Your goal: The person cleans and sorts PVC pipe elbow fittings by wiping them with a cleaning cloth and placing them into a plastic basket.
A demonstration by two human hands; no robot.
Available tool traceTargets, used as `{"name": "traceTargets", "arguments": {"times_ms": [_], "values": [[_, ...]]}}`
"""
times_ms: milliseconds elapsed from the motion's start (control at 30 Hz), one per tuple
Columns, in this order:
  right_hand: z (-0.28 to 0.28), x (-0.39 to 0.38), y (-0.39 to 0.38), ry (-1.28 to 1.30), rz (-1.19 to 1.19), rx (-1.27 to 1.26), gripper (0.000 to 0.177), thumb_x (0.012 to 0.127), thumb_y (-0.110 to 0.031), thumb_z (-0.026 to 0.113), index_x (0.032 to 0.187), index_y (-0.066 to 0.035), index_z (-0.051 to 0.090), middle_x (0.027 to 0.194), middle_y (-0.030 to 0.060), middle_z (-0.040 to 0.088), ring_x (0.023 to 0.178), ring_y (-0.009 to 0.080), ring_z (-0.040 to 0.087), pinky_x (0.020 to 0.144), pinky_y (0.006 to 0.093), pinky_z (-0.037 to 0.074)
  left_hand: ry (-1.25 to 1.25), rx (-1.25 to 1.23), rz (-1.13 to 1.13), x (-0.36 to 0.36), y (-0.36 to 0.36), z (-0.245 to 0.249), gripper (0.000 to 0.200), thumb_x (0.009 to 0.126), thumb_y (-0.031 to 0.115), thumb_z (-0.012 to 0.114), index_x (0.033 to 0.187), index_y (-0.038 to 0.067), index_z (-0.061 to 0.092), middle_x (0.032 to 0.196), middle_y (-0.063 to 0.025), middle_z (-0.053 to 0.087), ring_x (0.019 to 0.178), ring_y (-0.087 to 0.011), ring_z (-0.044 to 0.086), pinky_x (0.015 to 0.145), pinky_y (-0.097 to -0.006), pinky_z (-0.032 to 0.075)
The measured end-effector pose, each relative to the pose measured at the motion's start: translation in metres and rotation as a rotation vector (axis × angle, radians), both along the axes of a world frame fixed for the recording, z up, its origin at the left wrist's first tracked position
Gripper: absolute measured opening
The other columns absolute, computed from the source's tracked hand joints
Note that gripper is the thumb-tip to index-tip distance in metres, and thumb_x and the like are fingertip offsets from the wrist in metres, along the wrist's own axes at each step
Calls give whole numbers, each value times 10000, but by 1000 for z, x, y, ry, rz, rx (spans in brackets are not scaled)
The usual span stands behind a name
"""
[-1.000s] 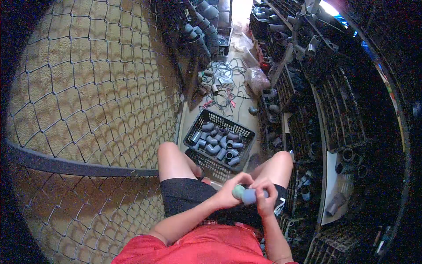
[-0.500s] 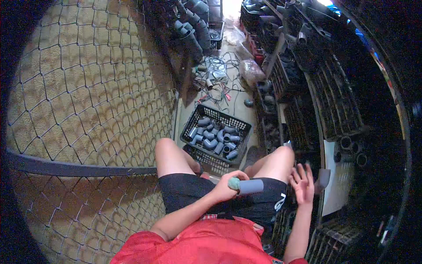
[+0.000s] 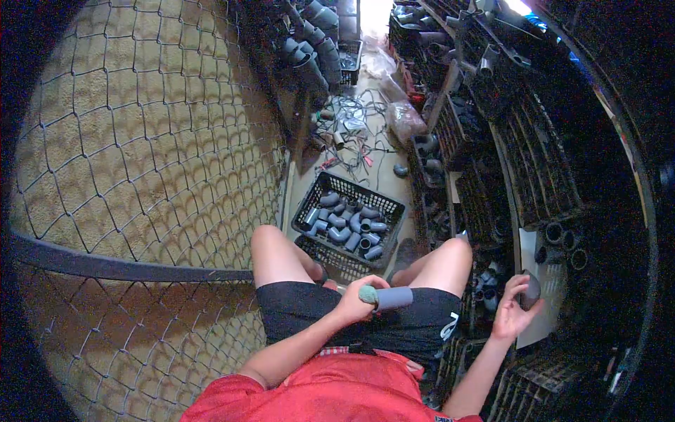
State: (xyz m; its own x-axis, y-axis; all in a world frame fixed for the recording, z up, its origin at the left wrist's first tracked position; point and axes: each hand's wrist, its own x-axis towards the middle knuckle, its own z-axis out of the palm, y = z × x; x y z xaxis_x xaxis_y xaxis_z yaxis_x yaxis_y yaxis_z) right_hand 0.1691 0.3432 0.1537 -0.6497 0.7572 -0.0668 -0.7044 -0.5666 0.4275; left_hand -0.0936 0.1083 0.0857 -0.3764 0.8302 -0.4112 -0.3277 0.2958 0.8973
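Observation:
My left hand (image 3: 358,301) is closed over my lap around a grey pipe fitting (image 3: 395,298), whose smooth tubular end points right. A wad of green cloth or scouring pad (image 3: 368,294) sits at the fitting's near end, under the same fingers. Off to the right, beyond my knee, my right hand (image 3: 513,313) has its fingers and thumb curled about a dark grey, rounded pipe fitting (image 3: 532,290). Between my feet stands a black crate (image 3: 309,199) holding several grey elbow fittings (image 3: 339,233).
Chain-link fence (image 3: 133,141) with a metal rail (image 3: 140,259) runs along my left. Stacked black crates (image 3: 538,162) with fittings line the right. Cables (image 3: 355,133) and plastic bags (image 3: 406,118) lie on the floor ahead. A loose fitting (image 3: 400,170) lies beyond the crate.
My right hand has moved right, away from my knee, and its spread fingers have closed on the dark grey fitting. My left hand has shifted slightly left with its fitting.

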Motion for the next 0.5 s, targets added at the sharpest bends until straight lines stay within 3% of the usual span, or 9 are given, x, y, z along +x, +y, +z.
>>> {"name": "traceTargets", "arguments": {"times_ms": [67, 100, 200, 233, 333, 367, 500], "values": [[10, 8, -1, -207, -139, 19, 599, 851, -160, 669, 1334, 61, 392, 1271, 183, 473, 1220, 315, 467, 985, 430, 490, 12, 5, 9, -1, 1, 2, 282, 775, -57, 638, 1039, 42, 627, 839, -37, 655, 679, -107, 619, 561, -252, 498], [18, 9, -4, -204, -184, 113, 595, 887, -250, 613, 1336, 72, 395, 1268, 186, 482, 1222, 320, 466, 964, 434, 487, 30, -25, 8, -3, 1, 4, 297, 771, -66, 634, 1046, 44, 624, 853, -38, 654, 698, -109, 621, 569, -254, 504], [27, 27, 7, -268, -379, 93, 632, 837, -222, 642, 1364, 36, 409, 1307, 190, 491, 1221, 327, 470, 965, 465, 467, 58, 30, 83, -6, 2, -1, 325, 760, -82, 624, 1057, 50, 616, 894, -41, 655, 740, -111, 626, 587, -257, 516], [20, 39, 18, -297, -402, 41, 767, 942, -559, 454, 1391, 55, 354, 1327, 205, 464, 1227, 331, 460, 949, 476, 460, 74, 121, 161, -8, 4, -1, 339, 754, -91, 619, 1062, 53, 612, 919, -44, 656, 763, -112, 627, 596, -257, 522], [5, 63, 42, -209, -411, -43, 826, 923, -619, 454, 1405, 43, 345, 1332, 207, 462, 1249, 329, 450, 960, 475, 449, -49, 72, 186, -19, 8, 4, 353, 750, -104, 611, 1064, 56, 606, 956, -49, 655, 808, -117, 627, 617, -262, 534], [-1, 70, 49, -129, -408, -46, 805, 922, -567, 502, 1428, 36, 331, 1368, 214, 449, 1276, 344, 436, 975, 481, 444, 75, 142, 191, -20, 9, -8, 349, 763, -114, 580, 1065, 58, 602, 949, -51, 657, 768, -116, 635, 579, -252, 529], [6, 68, 57, -224, -467, 26, 776, 928, -491, 534, 1458, 27, 303, 1450, 217, 399, 1321, 357, 408, 997, 487, 438, 39, 86, 190, -26, 6, 0, 353, 776, -124, 545, 1073, 60, 598, 949, -52, 658, 722, -117, 642, 535, -248, 522]]}}
